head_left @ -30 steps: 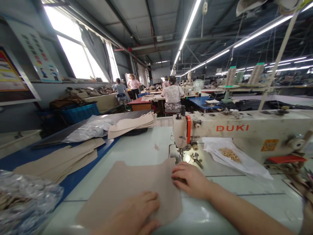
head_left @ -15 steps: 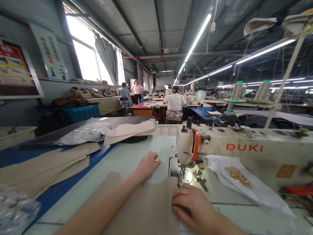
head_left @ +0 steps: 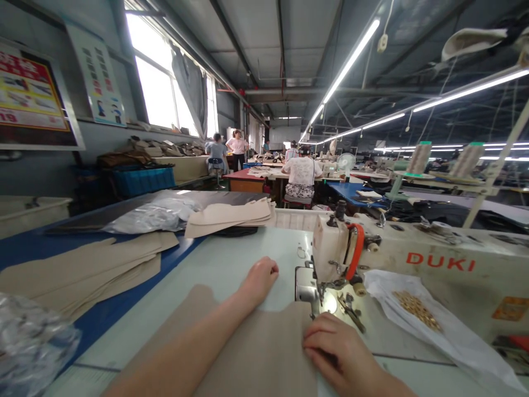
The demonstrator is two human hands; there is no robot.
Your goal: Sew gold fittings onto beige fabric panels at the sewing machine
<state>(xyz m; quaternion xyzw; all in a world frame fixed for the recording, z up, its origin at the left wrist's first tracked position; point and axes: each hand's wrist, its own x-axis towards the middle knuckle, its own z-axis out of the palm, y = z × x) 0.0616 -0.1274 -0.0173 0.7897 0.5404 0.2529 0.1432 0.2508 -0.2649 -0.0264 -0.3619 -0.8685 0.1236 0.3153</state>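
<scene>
Right hand (head_left: 343, 353): fingers (head_left: 326, 337) curled on edge of beige cut panel (head_left: 256, 358), pressing; pinch or mere press, cannot tell. Panel on pale machine table (head_left: 231, 259), edge just beside presser foot (head_left: 320, 288). Left hand (head_left: 259, 281): loosely closed, empty, on tabletop just past panel, forearm across panel. Right: white bag (head_left: 438, 331) of brass eyelets (head_left: 416, 310). Left: stacked beige panels (head_left: 78, 270), foil bag (head_left: 28, 342). Beyond: DUKI sewing machine (head_left: 438, 262), seated co-worker (head_left: 302, 176).

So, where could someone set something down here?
The pale tabletop has bare room between the left hand, the beige cut pieces and the DUKI sewing machine. It's crowded around the right hand, the beige panel and the white bag of brass fittings.
</scene>
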